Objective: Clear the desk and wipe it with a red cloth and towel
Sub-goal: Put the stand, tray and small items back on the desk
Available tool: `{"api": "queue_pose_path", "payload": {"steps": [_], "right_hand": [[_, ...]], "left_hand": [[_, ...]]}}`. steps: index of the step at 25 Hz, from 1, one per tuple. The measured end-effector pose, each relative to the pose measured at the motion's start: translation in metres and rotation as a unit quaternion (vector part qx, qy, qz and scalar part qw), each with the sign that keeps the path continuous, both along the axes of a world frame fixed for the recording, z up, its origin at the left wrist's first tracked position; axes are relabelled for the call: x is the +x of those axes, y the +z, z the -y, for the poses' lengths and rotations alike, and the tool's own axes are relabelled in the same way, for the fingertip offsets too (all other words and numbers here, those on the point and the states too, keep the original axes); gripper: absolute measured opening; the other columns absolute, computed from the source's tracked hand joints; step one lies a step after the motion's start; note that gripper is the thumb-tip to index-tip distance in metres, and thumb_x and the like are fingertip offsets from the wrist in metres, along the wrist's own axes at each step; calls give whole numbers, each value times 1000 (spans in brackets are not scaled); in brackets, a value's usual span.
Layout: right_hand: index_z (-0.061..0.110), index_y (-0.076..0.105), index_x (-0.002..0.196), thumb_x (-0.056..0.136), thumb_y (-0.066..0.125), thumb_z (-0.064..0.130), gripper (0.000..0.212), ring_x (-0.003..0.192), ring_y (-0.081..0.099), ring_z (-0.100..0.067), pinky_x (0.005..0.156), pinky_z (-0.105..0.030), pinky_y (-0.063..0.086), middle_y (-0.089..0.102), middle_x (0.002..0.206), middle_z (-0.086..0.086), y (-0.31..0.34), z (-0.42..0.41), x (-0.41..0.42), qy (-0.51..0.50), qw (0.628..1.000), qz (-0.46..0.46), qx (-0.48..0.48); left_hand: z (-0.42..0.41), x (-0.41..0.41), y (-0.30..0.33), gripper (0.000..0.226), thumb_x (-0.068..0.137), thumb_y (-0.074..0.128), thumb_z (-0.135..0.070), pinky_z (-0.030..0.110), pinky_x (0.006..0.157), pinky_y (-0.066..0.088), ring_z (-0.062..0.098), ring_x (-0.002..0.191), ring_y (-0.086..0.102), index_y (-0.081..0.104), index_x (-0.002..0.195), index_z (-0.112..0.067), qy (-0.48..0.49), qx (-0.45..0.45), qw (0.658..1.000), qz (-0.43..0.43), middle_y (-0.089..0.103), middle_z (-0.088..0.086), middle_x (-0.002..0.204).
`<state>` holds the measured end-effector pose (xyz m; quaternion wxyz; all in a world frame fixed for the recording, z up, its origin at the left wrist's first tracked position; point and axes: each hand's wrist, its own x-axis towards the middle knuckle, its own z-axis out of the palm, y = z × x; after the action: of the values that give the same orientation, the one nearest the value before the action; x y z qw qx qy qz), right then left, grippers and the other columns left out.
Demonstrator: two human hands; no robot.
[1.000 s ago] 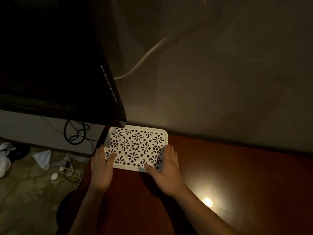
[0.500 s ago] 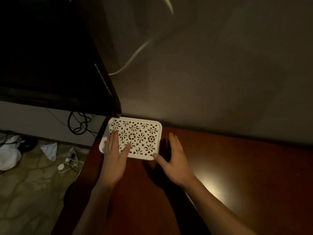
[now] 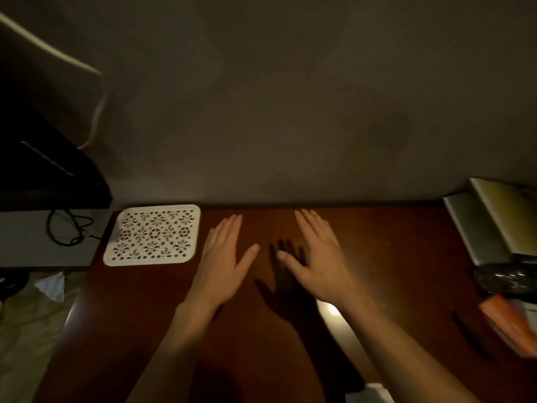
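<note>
Count, desk [image 3: 406, 286]: one. On it, one white perforated tray [image 3: 152, 234] at the far left corner. My hands above the surface: two, my left hand [image 3: 222, 263] and my right hand [image 3: 318, 257], each with five straight fingers showing. Books [image 3: 491, 222] at the right edge: two, stacked leaning. One dark glossy object [image 3: 505, 280] below them, kind unclear. One orange box [image 3: 508, 324]. Off the desk: one black cable loop [image 3: 65, 228], one white cord [image 3: 96, 112] along the wall.
</note>
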<state>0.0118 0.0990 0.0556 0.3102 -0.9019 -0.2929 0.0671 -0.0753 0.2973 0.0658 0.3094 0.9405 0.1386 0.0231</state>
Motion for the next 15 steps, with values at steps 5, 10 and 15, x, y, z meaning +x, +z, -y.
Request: {"api": "queue_pose_path", "payload": {"steps": [5,10,15], "right_hand": [[25,16,156,91,48,65,83,149,-1,-6,123,-39,8,13,163,7,27,155,11,-64,998,27,7],[25,14,157,91,47,67,84,150,-3,-7,123,-39,8,10,163,7,30,306,25,-119,992,32,-41],[28,17,156,85,42,73,88,150,5,-13,122,-40,12,14,163,4,25,410,52,-148,989,-5,-30]], "left_hand": [[139,40,22,70,99,42,-52,34,123,8,2,146,4,14,157,-23,-80,-2,997,11,14,-6,163],[266,72,22,72,99,37,-57,24,117,-5,1,146,-3,9,157,-26,-147,38,988,6,7,-8,163],[364,105,22,80,93,26,-69,26,120,-4,8,150,1,10,157,-25,-169,42,985,-6,11,-4,164]]}}
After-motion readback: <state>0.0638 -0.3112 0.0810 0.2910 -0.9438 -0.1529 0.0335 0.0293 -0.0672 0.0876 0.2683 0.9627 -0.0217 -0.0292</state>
